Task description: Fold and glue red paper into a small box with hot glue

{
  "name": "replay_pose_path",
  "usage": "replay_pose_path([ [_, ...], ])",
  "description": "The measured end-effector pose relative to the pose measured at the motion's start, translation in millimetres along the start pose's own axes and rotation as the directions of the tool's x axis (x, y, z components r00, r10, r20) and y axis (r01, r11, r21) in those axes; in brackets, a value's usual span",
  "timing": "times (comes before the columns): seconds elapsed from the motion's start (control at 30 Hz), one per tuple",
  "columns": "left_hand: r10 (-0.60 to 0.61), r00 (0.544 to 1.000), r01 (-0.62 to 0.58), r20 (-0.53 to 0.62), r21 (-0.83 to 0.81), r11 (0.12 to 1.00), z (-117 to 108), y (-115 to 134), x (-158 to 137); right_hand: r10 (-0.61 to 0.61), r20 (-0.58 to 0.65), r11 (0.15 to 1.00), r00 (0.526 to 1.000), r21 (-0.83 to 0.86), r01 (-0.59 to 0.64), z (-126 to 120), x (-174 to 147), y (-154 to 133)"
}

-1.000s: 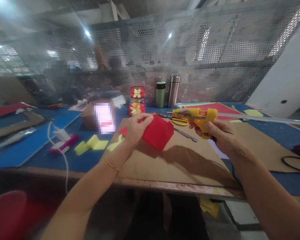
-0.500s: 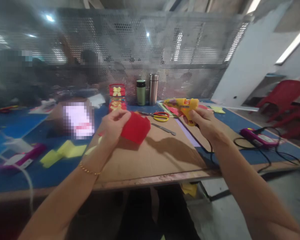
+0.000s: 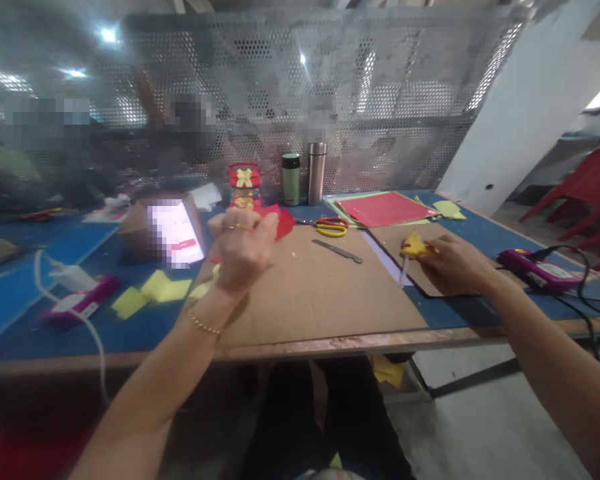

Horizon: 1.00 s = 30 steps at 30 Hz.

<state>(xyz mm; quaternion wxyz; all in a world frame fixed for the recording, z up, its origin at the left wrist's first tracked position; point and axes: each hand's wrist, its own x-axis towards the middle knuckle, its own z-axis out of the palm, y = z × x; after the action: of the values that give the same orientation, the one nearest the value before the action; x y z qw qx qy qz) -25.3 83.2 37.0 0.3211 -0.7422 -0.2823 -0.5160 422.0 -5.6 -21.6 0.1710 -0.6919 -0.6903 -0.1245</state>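
My left hand is closed on a folded piece of red paper, raised over the left part of a brown cardboard sheet. Its knuckles hide most of the paper. At the right, my right hand grips a yellow glue gun, held low above the dark-edged board, with a whitish glue stick showing below it. Scissors with red and yellow handles lie beyond the cardboard's middle. A flat grey metal blade rests on the cardboard between my hands.
Red sheets are stacked at the back right. A green tumbler and a steel flask stand by the mesh panel, beside red boxes with yellow bows. Yellow paper pieces, a lit phone and purple power strips lie around.
My right hand has lowered the glue gun to the right, down near the board. My left hand has turned over, so its back now covers much of the red paper.
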Motion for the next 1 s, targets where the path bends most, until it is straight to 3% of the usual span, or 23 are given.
replay_pose_path([
  [0.07,0.1,0.99,-0.098,0.103,-0.024,0.995,-1,14,-4,0.03,0.003,0.994,1.0,-0.104,-0.03,-6,-5,-8],
  [0.17,0.259,0.943,-0.244,0.21,-0.095,0.965,-1,42,-10,0.033,-0.102,0.979,0.994,-0.199,-0.053,-20,-7,-36],
  [0.23,0.324,0.915,-0.258,0.239,-0.269,0.928,-2,56,-15,-0.12,-0.161,0.988,0.98,-0.12,0.101,-28,-4,-62],
  [0.3,0.348,0.915,-0.211,0.203,-0.495,0.843,-3,62,-17,-0.263,-0.205,0.964,0.943,-0.009,0.267,-34,-1,-88],
  [0.37,0.256,0.949,-0.099,0.182,-0.6,0.794,-4,56,-16,-0.335,-0.224,0.928,0.915,0.093,0.362,-36,3,-112],
  [0.43,0.071,0.976,0.062,0.206,-0.574,0.816,-1,41,-12,-0.352,-0.218,0.903,0.91,0.178,0.392,-37,4,-133],
  [0.5,-0.096,0.96,0.22,0.265,-0.494,0.841,6,22,-8,-0.352,-0.2,0.89,0.914,0.232,0.393,-35,4,-149],
  [0.57,-0.176,0.903,0.351,0.391,-0.438,0.828,17,6,-7,-0.36,-0.171,0.879,0.917,0.266,0.395,-34,4,-162],
  [0.6,-0.203,0.852,0.434,0.483,-0.432,0.791,23,0,-8,-0.377,-0.15,0.868,0.914,0.286,0.405,-33,4,-168],
  [0.7,-0.242,0.635,0.708,0.734,-0.428,0.561,37,-6,-15,-0.474,-0.077,0.794,0.877,0.394,0.464,-31,3,-184],
  [0.77,-0.235,0.533,0.81,0.813,-0.41,0.419,40,-6,-17,-0.543,-0.053,0.737,0.838,0.45,0.505,-29,3,-195],
  [0.93,-0.218,0.409,0.884,0.886,-0.326,0.334,26,4,-13,-0.607,0.006,0.732,0.795,0.396,0.555,-23,3,-207],
  [1.0,-0.147,0.329,0.919,0.933,-0.28,0.279,15,12,-10,-0.598,0.021,0.74,0.801,0.398,0.542,-20,4,-205],
])
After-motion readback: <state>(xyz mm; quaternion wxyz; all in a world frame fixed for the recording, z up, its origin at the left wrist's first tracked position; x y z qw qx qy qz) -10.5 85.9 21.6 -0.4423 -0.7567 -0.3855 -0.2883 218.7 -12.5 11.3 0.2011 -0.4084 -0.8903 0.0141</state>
